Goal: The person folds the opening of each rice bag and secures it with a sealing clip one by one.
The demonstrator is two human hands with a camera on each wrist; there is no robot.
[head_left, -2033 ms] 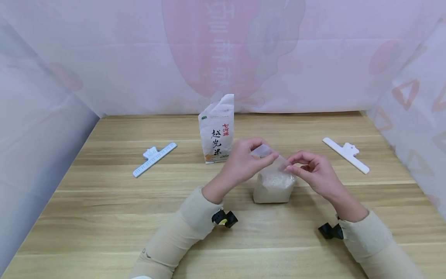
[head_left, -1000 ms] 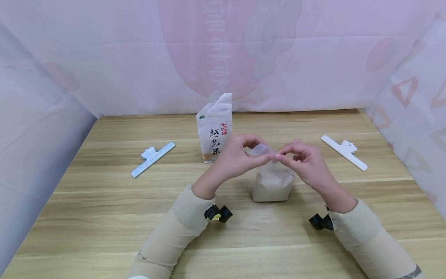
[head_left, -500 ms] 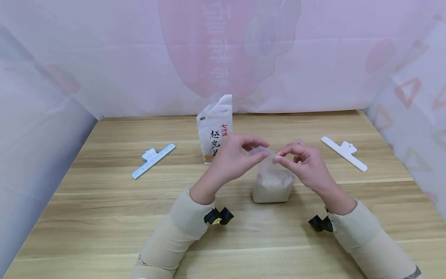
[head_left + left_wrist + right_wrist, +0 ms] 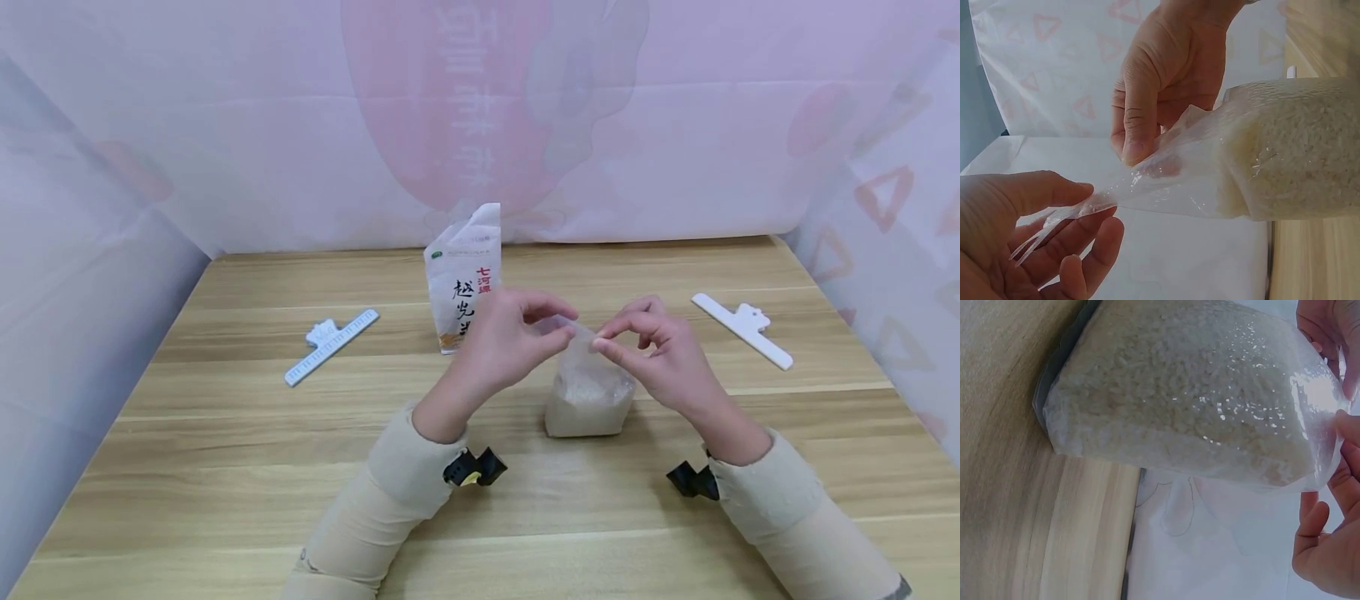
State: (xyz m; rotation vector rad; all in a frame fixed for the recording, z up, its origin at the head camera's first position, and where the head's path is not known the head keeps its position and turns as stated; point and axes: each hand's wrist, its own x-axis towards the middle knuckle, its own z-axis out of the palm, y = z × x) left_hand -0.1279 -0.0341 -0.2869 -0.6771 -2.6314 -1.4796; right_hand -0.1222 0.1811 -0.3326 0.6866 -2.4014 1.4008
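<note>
A clear plastic bag of rice [image 4: 588,408] stands upright on the wooden table, its lower part full and its thin top pulled up and gathered. My left hand [image 4: 510,333] pinches the upper end of the plastic between thumb and fingers; loose film sticks out past them in the left wrist view. On the right side, the thumb and fingertips of my right hand [image 4: 663,354] pinch the same neck slightly above the rice. Some fingertips behind the plastic are hidden. The right wrist view shows the packed grains [image 4: 1191,387] close up.
A white paper package with dark and red lettering [image 4: 461,271] stands behind my left hand. A pale blue long clip [image 4: 330,346] lies to the left, and a white long clip [image 4: 742,329] to the right. Printed cloth walls [image 4: 262,167] border the table.
My right hand has moved left and up along the bag's top since the earliest frame. The fingertips of both hands met about a second ago; now they stand slightly apart. The bag stays put.
</note>
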